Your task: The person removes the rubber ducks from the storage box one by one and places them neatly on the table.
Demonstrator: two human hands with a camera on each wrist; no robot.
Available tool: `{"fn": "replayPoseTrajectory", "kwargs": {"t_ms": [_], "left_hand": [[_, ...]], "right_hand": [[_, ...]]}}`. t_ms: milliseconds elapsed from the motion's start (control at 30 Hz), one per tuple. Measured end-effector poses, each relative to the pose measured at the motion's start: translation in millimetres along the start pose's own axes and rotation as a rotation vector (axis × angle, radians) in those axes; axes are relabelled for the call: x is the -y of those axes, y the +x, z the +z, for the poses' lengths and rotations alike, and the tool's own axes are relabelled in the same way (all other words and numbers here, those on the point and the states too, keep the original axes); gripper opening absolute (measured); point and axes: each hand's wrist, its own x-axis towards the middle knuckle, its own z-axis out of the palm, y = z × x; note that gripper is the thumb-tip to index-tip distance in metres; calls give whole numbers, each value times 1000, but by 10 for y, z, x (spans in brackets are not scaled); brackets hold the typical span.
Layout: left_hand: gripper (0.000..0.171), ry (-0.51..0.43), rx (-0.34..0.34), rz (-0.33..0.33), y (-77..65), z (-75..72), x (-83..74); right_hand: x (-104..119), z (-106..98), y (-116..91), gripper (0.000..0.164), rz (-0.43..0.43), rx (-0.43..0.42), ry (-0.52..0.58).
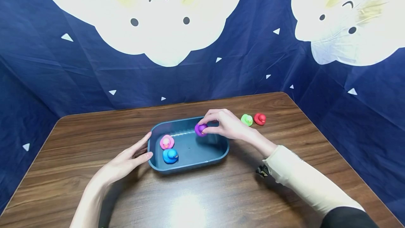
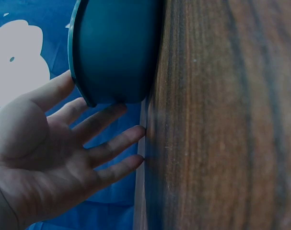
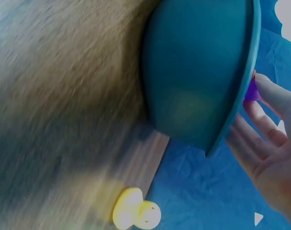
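A blue-grey plastic tub [image 1: 190, 164] stands on the table. Inside, toward its left end, a pink rubber duck [image 1: 166, 142] and a blue rubber duck [image 1: 170, 156] sit close together. My right hand [image 1: 226, 125] reaches over the tub's far right part, pinching a purple rubber duck [image 1: 200, 130] between thumb and fingers. In the right wrist view, the tub wall hides most of the purple duck [image 3: 252, 91]. My left hand [image 1: 124, 161] touches the tub's left end, its fingers spread and nearly straight; the left wrist view shows the thumb [image 2: 56, 90] against the rim.
A green rubber duck [image 1: 246, 120] and a red rubber duck [image 1: 260, 119] sit beyond the tub's right end. A yellow-looking duck [image 3: 131, 211] shows low in the right wrist view. Dark blue cloth [image 1: 253, 62] with clouds hangs behind the wooden table [image 1: 88, 133].
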Motion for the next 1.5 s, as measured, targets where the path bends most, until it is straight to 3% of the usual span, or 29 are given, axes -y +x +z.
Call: {"fn": "replayPoseTrajectory", "kwargs": {"t_ms": [467, 833, 1167, 1500], "left_hand": [[76, 2, 1, -8, 20, -4, 10], [76, 3, 1, 1, 18, -20, 14], [75, 11, -8, 77, 9, -14, 27], [76, 29, -22, 94, 7, -8, 47]], "right_hand": [[-98, -252, -236, 25, 5, -69, 0], [-161, -378, -462, 24, 58, -108, 16], [-221, -474, -623, 23, 83, -148, -9], [-324, -499, -755, 22, 137, -164, 9]]}}
